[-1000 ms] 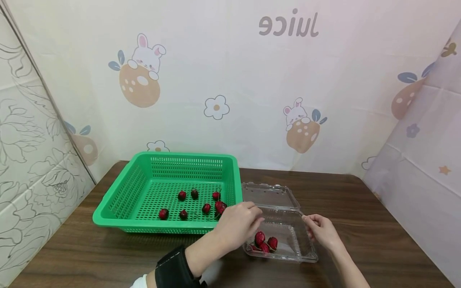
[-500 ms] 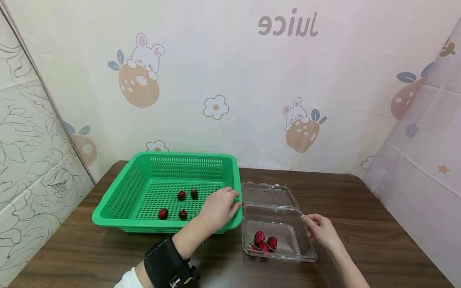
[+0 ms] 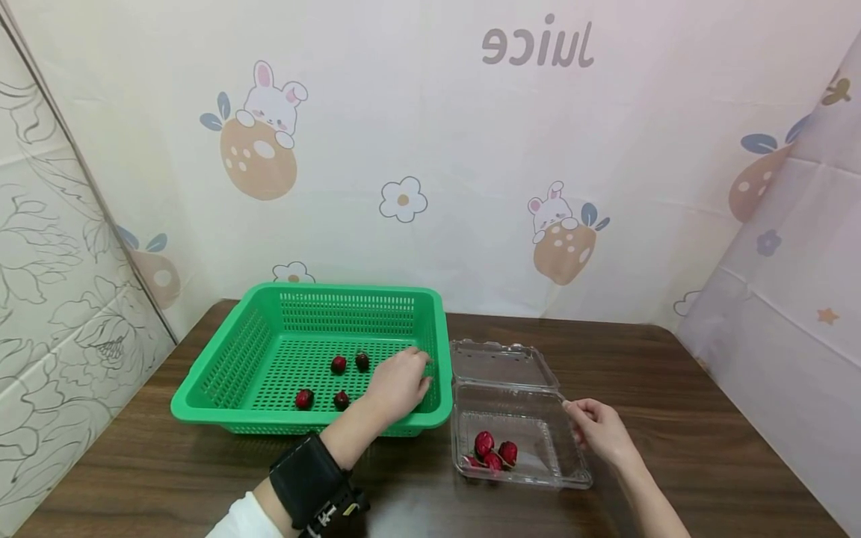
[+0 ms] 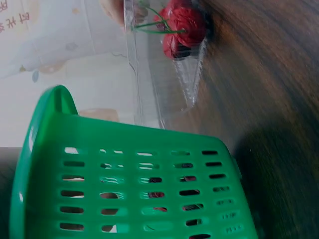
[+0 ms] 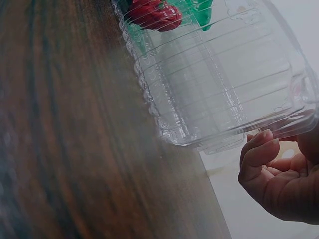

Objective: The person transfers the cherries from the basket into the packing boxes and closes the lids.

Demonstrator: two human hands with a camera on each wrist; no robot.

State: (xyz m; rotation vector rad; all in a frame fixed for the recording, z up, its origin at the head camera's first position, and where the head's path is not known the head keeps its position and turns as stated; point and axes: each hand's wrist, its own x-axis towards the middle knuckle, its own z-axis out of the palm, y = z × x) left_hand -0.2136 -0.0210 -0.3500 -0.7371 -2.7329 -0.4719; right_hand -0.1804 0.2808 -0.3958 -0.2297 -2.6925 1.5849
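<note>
My left hand (image 3: 400, 381) reaches over the near right part of a green plastic basket (image 3: 235, 351), its fingertips bent down and hidden from the head view. Whether they pinch a cherry cannot be seen; red shows only in bits through the basket wall (image 4: 124, 144) in the left wrist view. Dark red cherries (image 3: 305, 399) lie on the basket floor left of this hand. Between thumb and fingers my right hand (image 3: 601, 431) pinches the right rim of a clear plastic clamshell box (image 3: 538, 441), lid raised. Several red cherries (image 4: 187, 25) with green stems sit in its near left corner.
The basket and the box stand side by side on a dark wood table (image 3: 605, 366). The raised lid (image 3: 504, 366) leans away at the back. Behind the table hangs a pale printed curtain (image 3: 464, 246).
My left hand has moved left from above the box into the basket, then slightly further left and down. The right hand stays on the box rim.
</note>
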